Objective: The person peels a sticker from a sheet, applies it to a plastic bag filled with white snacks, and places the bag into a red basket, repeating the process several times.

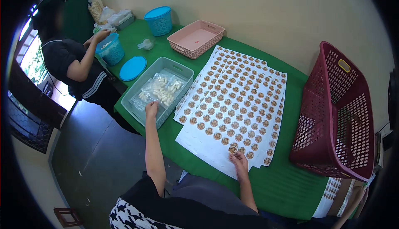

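Note:
My left hand [151,110] reaches over the near side of a grey-green plastic basket [132,98], its fingers closed at the edge of a clear plastic bag [163,91] with pale, finger-shaped pieces inside. Several such bags seem to lie in the basket, overlapping. My right hand [240,164] pinches a round brown sticker [232,149] between thumb and fingertips, just above the sticker sheets [203,139]. These white sheets are stacked and carry rows of round brown labels; the top one has a bare strip along its near left part.
A pink basket [195,41], a lidded blue tub [159,23] and a blue lid [133,68] rest on the green cloth [286,191]. At the right stands a tall maroon laundry basket [311,121]. On the left, another person [70,58] reaches into an uncovered blue tub [111,52].

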### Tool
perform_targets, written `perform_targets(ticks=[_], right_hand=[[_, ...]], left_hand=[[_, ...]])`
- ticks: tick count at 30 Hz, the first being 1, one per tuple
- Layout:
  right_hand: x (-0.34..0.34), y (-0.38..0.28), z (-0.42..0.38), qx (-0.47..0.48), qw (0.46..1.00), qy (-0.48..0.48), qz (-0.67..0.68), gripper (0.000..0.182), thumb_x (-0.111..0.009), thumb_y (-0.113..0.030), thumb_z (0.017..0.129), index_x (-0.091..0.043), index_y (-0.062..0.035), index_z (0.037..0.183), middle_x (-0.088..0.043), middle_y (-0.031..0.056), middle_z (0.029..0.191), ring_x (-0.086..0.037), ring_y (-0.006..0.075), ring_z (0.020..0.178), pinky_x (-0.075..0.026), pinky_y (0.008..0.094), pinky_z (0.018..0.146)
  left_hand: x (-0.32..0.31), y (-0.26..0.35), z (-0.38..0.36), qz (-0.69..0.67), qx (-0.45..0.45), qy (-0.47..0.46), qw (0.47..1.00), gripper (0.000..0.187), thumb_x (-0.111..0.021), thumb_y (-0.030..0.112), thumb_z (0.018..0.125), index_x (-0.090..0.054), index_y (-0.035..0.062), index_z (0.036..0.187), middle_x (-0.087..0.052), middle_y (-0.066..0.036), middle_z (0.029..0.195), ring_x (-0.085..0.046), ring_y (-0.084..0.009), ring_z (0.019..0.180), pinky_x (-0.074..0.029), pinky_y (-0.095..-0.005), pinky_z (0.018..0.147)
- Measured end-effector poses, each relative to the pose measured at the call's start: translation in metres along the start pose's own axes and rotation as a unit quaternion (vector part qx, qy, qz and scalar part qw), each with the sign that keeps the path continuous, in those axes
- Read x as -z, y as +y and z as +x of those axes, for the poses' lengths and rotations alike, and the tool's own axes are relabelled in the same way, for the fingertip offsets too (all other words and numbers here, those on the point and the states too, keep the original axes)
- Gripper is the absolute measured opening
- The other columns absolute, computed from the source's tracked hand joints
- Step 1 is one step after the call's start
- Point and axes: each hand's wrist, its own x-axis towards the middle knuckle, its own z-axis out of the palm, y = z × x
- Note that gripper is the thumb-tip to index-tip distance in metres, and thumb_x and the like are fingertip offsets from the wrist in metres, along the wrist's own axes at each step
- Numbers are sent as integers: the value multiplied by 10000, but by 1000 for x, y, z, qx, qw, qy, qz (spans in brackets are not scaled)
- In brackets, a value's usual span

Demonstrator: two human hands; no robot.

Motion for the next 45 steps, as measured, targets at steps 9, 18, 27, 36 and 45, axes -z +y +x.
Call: perform_targets(ticks=[9,18,27,36,45], right_hand=[[-4,-18,-5,-25,1000,-7,-2,276,-504,-90,767,-431,1,1017,-503,89,934,-491,157,880,-388,291,788],[-21,-108,-28,147,988,-45,12,328,-433,-248,796,-488,9,992,-348,110,1188,-259,218,1124,-140,370,963],[-22,-107,-41,170,971,11,-170,365,-333,-328,851,-545,-42,932,-234,118,1307,-75,267,1199,-29,391,979],[-25,-105,-39,193,945,12,-264,419,-278,-353,873,-554,-42,927,-203,123,1326,-71,269,1200,-42,397,979],[-27,-109,-42,204,927,7,-315,393,-305,-359,860,-564,-67,908,-215,132,1320,-76,296,1191,-42,421,971]], left_hand=[[-31,65,-105,-401,-121,85,904,115,-426,145,784,-400,90,882,-470,-35,866,-472,-125,787,-379,-256,664],[-114,27,-256,-389,164,-338,841,53,-385,126,823,-384,114,874,-487,-32,936,-495,-127,893,-416,-266,785],[-117,46,-288,-252,188,-486,816,300,-385,199,861,-268,82,1112,-405,-111,1103,-496,-185,935,-437,-300,768],[-110,60,-291,-165,66,-575,799,646,-592,27,722,-113,41,1155,-370,-200,1131,-457,-226,1015,-435,-336,802],[-110,58,-291,-148,58,-569,807,592,-578,3,723,-142,46,1122,-422,-187,1087,-469,-213,992,-427,-317,803]])
